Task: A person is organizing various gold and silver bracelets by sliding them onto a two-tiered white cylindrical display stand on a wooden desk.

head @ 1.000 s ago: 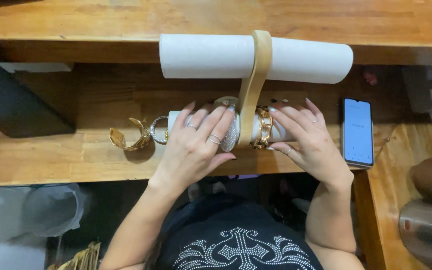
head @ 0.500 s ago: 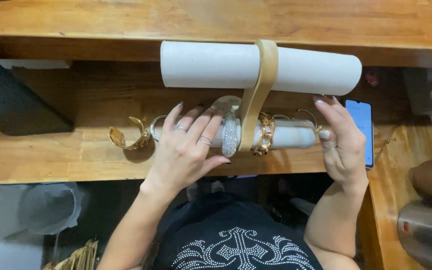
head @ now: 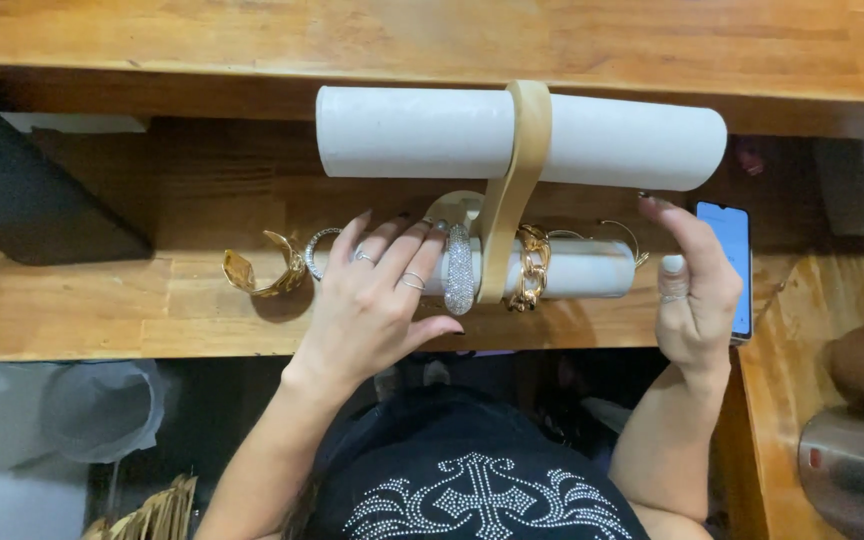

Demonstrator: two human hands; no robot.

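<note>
Your left hand (head: 377, 300) lies flat and open across the lower white roll (head: 572, 270) of the bracelet stand (head: 514, 190) on the counter (head: 102, 310), fingers spread beside the sparkly silver bangle (head: 459, 268). Your right hand (head: 697, 290) curls loosely at the roll's 3 o'clock end, pinching nothing that I can see, near the thin wire bangle (head: 620, 235). Keep the left hand pressing down so the stand stays steady, and slide pieces straight along the roll past the gold chain bracelet (head: 532, 265).

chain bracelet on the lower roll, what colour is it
Gold, seen in the head view: the chain bracelet.
</note>
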